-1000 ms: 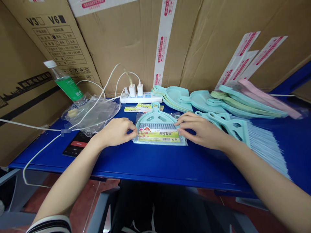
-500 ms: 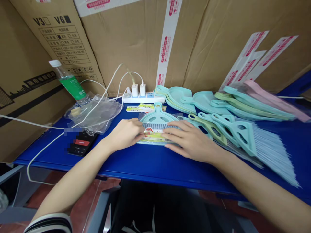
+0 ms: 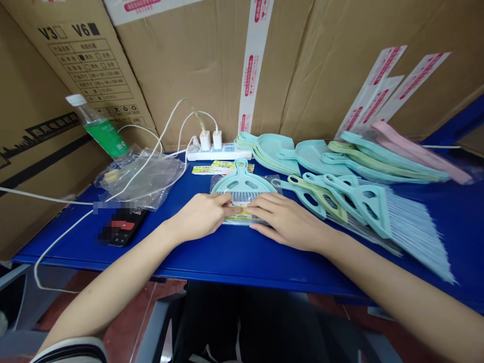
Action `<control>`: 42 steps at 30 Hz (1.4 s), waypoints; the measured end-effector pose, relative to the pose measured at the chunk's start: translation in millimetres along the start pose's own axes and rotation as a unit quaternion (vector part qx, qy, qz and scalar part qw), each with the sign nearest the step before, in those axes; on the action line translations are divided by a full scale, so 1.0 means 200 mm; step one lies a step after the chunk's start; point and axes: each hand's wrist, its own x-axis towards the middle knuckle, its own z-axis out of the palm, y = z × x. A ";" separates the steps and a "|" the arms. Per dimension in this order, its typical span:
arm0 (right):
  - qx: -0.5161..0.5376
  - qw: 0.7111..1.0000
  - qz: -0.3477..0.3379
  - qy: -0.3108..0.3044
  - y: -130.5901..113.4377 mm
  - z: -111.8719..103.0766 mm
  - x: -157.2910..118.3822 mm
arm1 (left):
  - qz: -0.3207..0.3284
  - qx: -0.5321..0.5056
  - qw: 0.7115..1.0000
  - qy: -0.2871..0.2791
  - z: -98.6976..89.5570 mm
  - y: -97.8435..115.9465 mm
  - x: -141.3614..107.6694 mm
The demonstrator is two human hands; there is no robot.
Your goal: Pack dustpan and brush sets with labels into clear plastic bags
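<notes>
A light-blue dustpan and brush set lies flat in a clear plastic bag at the middle of the table, handle pointing away from me. Across the brush bristles is a yellow printed label card, partly covered by my fingers. My left hand grips the left edge of the bagged set with bent fingers, its fingertips on the label. From the right, my right hand rests on the bag and label, fingers stretched out and slightly apart. What lies under both palms is hidden.
Loose brushes and stacked dustpans lie to the right. Behind are more label cards and a power strip with chargers. On the left are plastic bags, a bottle, a phone and cables. Cardboard boxes stand behind.
My fingers have drawn closer together over the label, the right hand shifting inward and covering more of it. The whole view has shifted slightly. The dustpan set stays in place on the table.
</notes>
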 end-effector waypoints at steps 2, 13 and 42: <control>0.008 1.000 0.001 0.003 0.00 0.00 0.00 | -0.004 -0.001 1.000 -0.010 -0.01 0.00 0.00; -0.018 0.999 0.019 0.019 0.09 -0.06 -0.05 | -0.034 -0.044 0.998 0.005 -0.02 -0.08 -0.02; 0.019 0.987 0.159 0.014 0.14 -0.14 -0.09 | -0.106 -0.151 0.982 -0.026 -0.06 -0.23 -0.09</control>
